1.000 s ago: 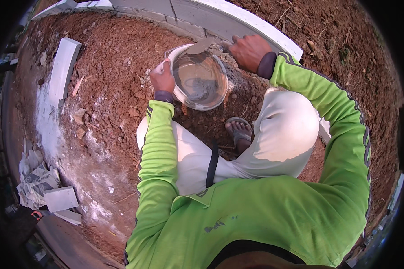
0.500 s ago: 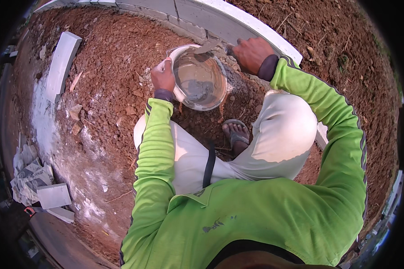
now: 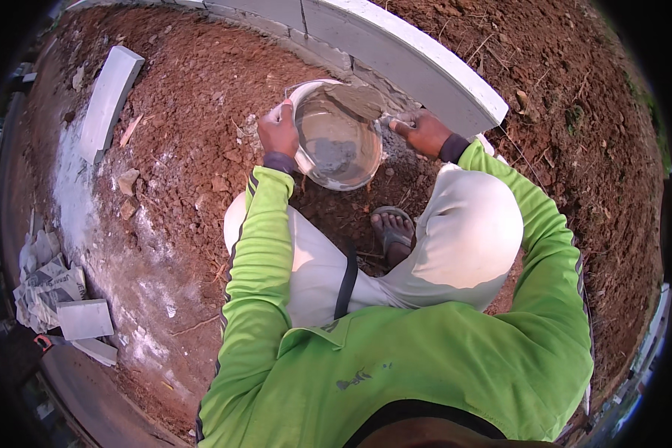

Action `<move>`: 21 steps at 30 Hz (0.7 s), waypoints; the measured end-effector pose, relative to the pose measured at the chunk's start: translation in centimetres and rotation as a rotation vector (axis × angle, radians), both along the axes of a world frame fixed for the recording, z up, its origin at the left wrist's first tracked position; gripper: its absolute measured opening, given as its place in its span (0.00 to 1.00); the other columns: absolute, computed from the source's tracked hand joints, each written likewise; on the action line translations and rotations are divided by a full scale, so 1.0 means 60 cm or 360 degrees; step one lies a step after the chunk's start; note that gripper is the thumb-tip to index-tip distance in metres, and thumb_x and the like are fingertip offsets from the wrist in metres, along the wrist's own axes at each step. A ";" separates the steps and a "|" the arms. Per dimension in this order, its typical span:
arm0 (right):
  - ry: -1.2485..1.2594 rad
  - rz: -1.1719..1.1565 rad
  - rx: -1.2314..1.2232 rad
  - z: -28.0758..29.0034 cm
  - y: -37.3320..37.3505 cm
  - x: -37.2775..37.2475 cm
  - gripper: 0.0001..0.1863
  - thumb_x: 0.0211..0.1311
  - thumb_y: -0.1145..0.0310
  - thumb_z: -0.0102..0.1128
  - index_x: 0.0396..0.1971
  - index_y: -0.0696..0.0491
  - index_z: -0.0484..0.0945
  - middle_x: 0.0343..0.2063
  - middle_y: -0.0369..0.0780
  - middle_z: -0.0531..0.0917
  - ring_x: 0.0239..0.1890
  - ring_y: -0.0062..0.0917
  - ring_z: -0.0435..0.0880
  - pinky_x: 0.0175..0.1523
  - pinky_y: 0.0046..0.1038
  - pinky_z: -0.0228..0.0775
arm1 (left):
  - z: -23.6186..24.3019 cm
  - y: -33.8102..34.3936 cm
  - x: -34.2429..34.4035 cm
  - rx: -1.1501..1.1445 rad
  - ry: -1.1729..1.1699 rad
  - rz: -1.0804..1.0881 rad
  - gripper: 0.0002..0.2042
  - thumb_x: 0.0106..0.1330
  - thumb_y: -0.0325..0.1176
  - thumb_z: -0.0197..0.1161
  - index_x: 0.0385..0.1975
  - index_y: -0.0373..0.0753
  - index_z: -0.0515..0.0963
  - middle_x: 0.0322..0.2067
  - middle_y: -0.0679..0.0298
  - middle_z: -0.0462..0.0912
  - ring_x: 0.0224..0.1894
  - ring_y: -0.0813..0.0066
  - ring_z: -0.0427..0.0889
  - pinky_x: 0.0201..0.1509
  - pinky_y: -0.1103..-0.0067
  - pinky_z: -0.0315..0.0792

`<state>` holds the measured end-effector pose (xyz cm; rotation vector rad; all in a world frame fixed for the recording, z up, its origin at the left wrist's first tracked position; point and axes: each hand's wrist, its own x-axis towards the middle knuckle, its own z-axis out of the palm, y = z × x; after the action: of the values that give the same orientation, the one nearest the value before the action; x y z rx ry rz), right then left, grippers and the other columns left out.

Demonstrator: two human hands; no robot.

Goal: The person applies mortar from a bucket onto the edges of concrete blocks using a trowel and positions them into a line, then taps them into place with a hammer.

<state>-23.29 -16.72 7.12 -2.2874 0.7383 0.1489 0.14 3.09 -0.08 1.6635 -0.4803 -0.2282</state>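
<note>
A white bucket (image 3: 337,179) stands on the soil between my knees and a low block wall, with wet grey mortar (image 3: 334,153) at its bottom and smeared up its inner sides. My left hand (image 3: 279,133) is closed on the bucket's left rim. My right hand (image 3: 423,133) is closed round the handle of a trowel, just right of the bucket. Its mortar-coated blade (image 3: 357,100) reaches in over the far right part of the rim. The blade's edges blend with the mortar behind it.
The low wall of pale grey blocks (image 3: 396,56) curves past the bucket's far side. A loose block (image 3: 110,104) lies on the red soil at the left. Crumpled bags (image 3: 51,293), block pieces (image 3: 86,319) and a saw with a red handle (image 3: 43,342) lie at the lower left.
My right hand has come down and away from the wall to the bucket's right side. The trowel blade has shifted right, dipping at the rim. My left hand keeps its hold.
</note>
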 end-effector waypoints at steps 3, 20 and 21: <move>0.0005 -0.0006 -0.0003 0.011 0.007 0.000 0.25 0.69 0.48 0.54 0.53 0.51 0.82 0.42 0.57 0.84 0.49 0.45 0.83 0.56 0.37 0.72 | 0.003 0.001 -0.002 -0.0001 -0.0003 0.0002 0.17 0.70 0.39 0.58 0.38 0.27 0.83 0.27 0.57 0.86 0.29 0.75 0.81 0.38 0.75 0.74; -0.0019 0.0233 -0.0522 -0.007 -0.001 -0.013 0.25 0.66 0.48 0.54 0.45 0.55 0.83 0.36 0.56 0.84 0.44 0.49 0.83 0.51 0.44 0.74 | 0.005 -0.005 -0.008 0.0053 -0.0073 -0.0020 0.17 0.70 0.38 0.58 0.39 0.26 0.83 0.29 0.53 0.87 0.31 0.74 0.84 0.40 0.75 0.74; 0.0034 0.0249 -0.0594 -0.006 -0.007 -0.006 0.25 0.66 0.48 0.54 0.43 0.56 0.83 0.35 0.55 0.84 0.43 0.49 0.84 0.50 0.44 0.74 | 0.007 -0.007 -0.012 0.0033 -0.0091 -0.0022 0.17 0.70 0.38 0.58 0.39 0.26 0.83 0.29 0.54 0.87 0.31 0.74 0.83 0.39 0.75 0.74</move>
<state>-23.64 -17.17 6.73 -2.7040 0.6391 0.1155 -0.58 2.69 0.36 1.6909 -0.5341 -0.1965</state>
